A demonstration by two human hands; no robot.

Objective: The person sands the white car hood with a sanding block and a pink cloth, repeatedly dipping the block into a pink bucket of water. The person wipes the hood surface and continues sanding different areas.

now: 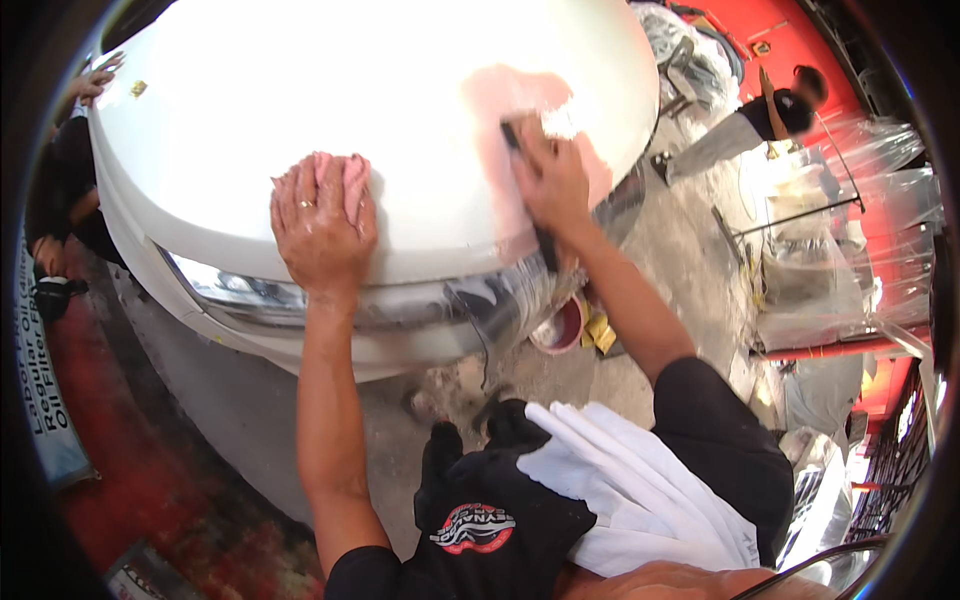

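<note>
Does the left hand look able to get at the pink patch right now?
Probably yes: only white hood shows between the left hand, with its pink cloth, and the patch, though the right hand covers some of it.

Plastic sheeting by red wall

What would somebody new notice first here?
The big white hood fills the top middle, with a pink patch toward its right. The left hand holds a pink cloth on it; the right hand holds a dark block at the patch.
</note>
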